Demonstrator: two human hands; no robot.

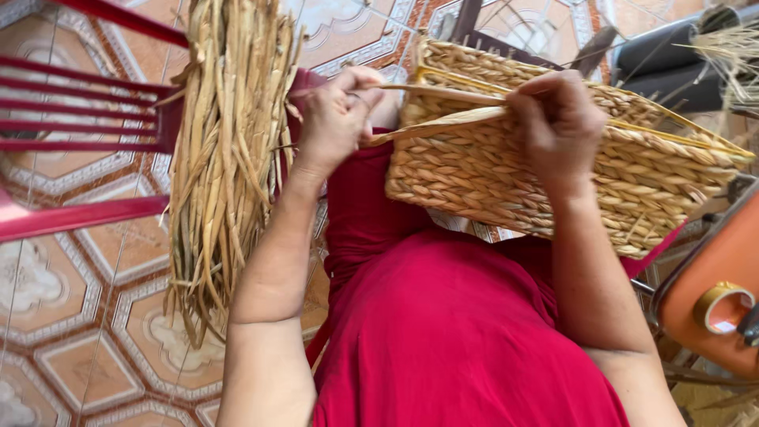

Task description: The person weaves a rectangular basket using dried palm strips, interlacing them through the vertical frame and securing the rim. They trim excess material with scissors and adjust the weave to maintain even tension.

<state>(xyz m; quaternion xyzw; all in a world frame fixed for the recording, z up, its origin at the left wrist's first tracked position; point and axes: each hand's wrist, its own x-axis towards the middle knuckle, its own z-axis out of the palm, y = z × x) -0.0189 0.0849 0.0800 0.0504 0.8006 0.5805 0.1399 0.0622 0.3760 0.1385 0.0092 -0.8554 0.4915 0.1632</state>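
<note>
A rectangular woven straw basket (506,174) rests on my lap, tilted with its open rim facing away from me. My right hand (557,122) grips the near rim of the basket and pinches a straw strand there. My left hand (336,119) is closed on the other end of that flat straw strand (443,93), which stretches taut between both hands along the rim. I am wearing red clothing (443,332) that fills the lower middle of the view.
A thick bundle of dried straw strips (225,150) hangs over a red plastic chair (79,126) to my left. An orange stool with a tape roll (723,307) stands at the right. Patterned floor tiles (71,332) lie below.
</note>
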